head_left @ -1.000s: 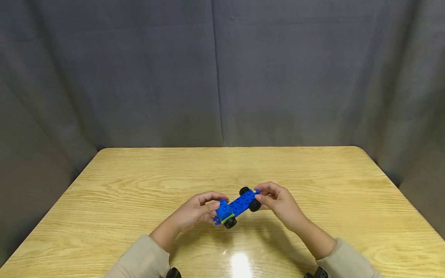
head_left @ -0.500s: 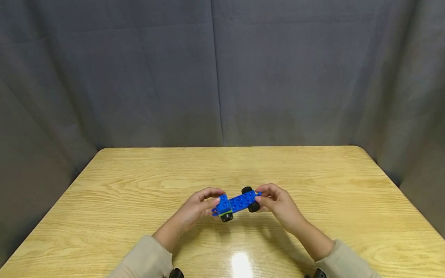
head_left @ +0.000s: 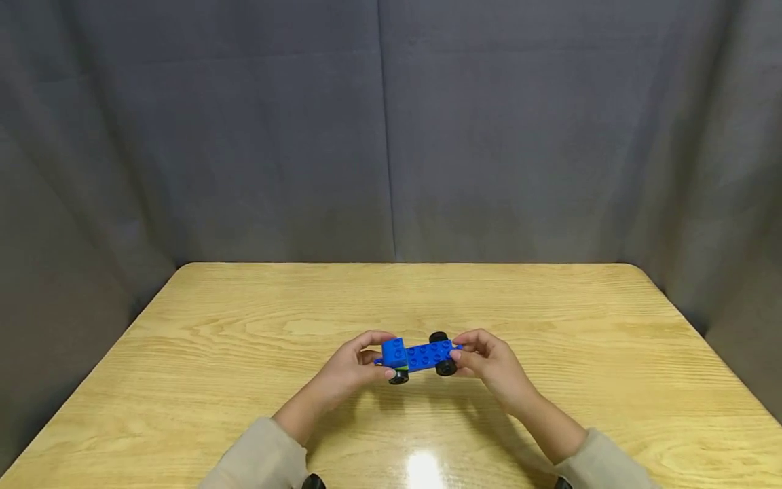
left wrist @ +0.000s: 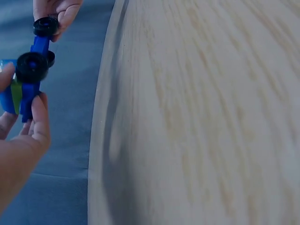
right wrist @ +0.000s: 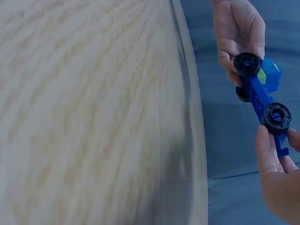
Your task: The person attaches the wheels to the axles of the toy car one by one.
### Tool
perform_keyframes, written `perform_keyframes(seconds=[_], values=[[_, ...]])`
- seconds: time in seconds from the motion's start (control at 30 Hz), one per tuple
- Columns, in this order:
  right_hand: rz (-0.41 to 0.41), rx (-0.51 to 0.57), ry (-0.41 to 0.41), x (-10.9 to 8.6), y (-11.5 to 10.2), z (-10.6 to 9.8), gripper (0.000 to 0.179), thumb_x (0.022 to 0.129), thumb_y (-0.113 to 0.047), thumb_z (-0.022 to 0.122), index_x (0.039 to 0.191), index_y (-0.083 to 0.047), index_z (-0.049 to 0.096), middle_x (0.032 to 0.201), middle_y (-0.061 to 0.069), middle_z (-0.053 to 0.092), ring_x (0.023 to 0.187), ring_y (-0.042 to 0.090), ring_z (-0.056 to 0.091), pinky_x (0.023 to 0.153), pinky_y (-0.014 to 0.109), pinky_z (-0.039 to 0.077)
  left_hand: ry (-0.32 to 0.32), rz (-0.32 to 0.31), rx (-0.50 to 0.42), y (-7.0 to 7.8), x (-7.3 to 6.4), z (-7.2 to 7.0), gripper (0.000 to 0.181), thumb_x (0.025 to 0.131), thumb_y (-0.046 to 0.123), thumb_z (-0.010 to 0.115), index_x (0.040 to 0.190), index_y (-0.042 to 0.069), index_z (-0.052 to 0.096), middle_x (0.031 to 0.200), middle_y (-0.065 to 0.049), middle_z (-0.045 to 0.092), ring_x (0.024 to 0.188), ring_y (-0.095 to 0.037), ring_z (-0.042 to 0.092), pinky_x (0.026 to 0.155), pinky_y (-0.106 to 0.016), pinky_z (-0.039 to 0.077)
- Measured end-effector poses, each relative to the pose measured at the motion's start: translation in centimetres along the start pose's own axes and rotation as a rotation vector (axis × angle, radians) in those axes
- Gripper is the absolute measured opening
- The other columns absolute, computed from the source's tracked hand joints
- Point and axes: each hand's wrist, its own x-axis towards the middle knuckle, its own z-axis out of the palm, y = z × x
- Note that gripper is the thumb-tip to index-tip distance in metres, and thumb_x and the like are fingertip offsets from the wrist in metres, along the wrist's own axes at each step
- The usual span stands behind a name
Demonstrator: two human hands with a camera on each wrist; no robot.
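Note:
Both hands hold a blue toy car [head_left: 421, 356] of building bricks above the table. It has black wheels [head_left: 446, 367], a studded flat bed and a raised blue block [head_left: 394, 352] over a thin green layer at its left end. My left hand [head_left: 348, 370] grips that block end, thumb near the front left wheel. At the other end, my right hand [head_left: 491, 363] pinches the bed by its small blue hook. In the left wrist view the car's wheels [left wrist: 32, 67] and underside show. The right wrist view also shows the green layer [right wrist: 262, 76] between block and chassis.
A light wood-grain table [head_left: 244, 305] spreads below the hands, with a bright light reflection near its front. Grey curtains [head_left: 275, 136] hang behind and at both sides. Beige sleeves [head_left: 259, 455] cover the forearms, and dark wrist devices [head_left: 313, 481] show at the bottom edge.
The car has turned from a slant to nearly level across the view, its left end moving up and away. The left thumb has shifted from the block's top down toward the wheel.

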Motion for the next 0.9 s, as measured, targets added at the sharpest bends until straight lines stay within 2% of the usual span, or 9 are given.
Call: perform_keyframes(seconds=[0.2, 0.33, 0.47, 0.67, 0.8, 0.9], values=[[0.022, -0.02, -0.011, 0.0, 0.2, 0.0, 0.022, 0.082, 0.007, 0.05, 0.101, 0.018, 0.042, 0.08, 0.01, 0.047, 0.072, 0.014, 0.052, 0.072, 0.037, 0.048, 0.067, 0.004, 0.106, 0.1, -0.2, 0.3, 0.042, 0.08, 0.01, 0.062, 0.119, 0.005, 0.048, 0.118, -0.011, 0.043, 0.103, -0.026, 0.047, 0.074, -0.032, 0.045], [0.026, -0.046, -0.019, 0.0, 0.3, -0.2, 0.021, 0.083, 0.007, 0.05, 0.099, 0.018, 0.044, 0.081, 0.009, 0.048, 0.073, 0.014, 0.054, 0.074, 0.039, 0.047, 0.081, 0.018, 0.161, 0.2, -0.1, 0.4, 0.04, 0.081, 0.011, 0.061, 0.118, 0.005, 0.048, 0.118, -0.011, 0.042, 0.101, -0.026, 0.048, 0.072, -0.032, 0.046], [0.002, -0.109, -0.031, 0.2, 0.5, -0.6, 0.018, 0.082, 0.007, 0.05, 0.097, 0.017, 0.046, 0.082, 0.011, 0.052, 0.073, 0.016, 0.057, 0.073, 0.038, 0.047, 0.087, 0.039, 0.252, 0.4, 0.2, 0.5, 0.039, 0.081, 0.012, 0.061, 0.117, 0.007, 0.048, 0.116, -0.009, 0.041, 0.103, -0.029, 0.047, 0.071, -0.031, 0.047], [-0.036, -0.273, -0.035, 0.6, 0.4, -1.0, 0.011, 0.082, 0.005, 0.052, 0.091, 0.012, 0.052, 0.08, 0.012, 0.056, 0.075, 0.023, 0.059, 0.072, 0.036, 0.048, 0.119, 0.061, 0.384, 0.5, 0.9, 0.7, 0.036, 0.08, 0.011, 0.062, 0.115, 0.008, 0.051, 0.109, -0.009, 0.043, 0.101, -0.03, 0.048, 0.07, -0.03, 0.048], [-0.026, -0.374, -0.016, 0.8, 0.3, -1.1, 0.01, 0.081, 0.004, 0.055, 0.09, 0.008, 0.056, 0.08, 0.01, 0.058, 0.077, 0.026, 0.059, 0.071, 0.035, 0.048, 0.125, 0.057, 0.419, 0.4, 1.2, 0.7, 0.038, 0.079, 0.009, 0.062, 0.115, 0.008, 0.051, 0.106, -0.01, 0.042, 0.098, -0.029, 0.049, 0.069, -0.029, 0.047], [-0.012, -0.395, -0.019, 0.9, 0.3, -1.2, 0.011, 0.08, 0.005, 0.055, 0.092, 0.007, 0.056, 0.081, 0.01, 0.057, 0.078, 0.025, 0.059, 0.071, 0.035, 0.048, 0.12, 0.052, 0.44, 0.2, 1.4, 0.8, 0.039, 0.079, 0.009, 0.062, 0.116, 0.008, 0.05, 0.106, -0.009, 0.041, 0.096, -0.028, 0.05, 0.068, -0.028, 0.047]])
